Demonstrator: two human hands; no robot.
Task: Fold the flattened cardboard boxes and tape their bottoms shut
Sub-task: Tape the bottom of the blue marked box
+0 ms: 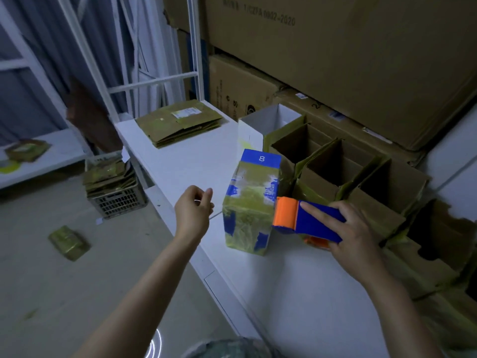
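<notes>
Boxes fill the scene: big stacked cartons [335, 60] at the back, the white table [284, 293] below them, and a row of folded boxes [317, 186] standing open-topped along its right. A flattened stack [178, 125] waits at the far end. The blue-and-white box [247, 208] marked 8 stands mid-table, near the front edge.

Right hand [361, 236] grips the tape dispenser [317, 223], index finger laid along its top. The orange roller sits at the box's right edge; can't tell if it touches.

Left hand [192, 213] hovers just left of the box, fingers loosely curled, holding nothing.

Likely a taping pass. Suggest: left hand braces the box first, keep the roller pressed firm and centred on the seam, lap tape onto both sides, cut clean.
</notes>
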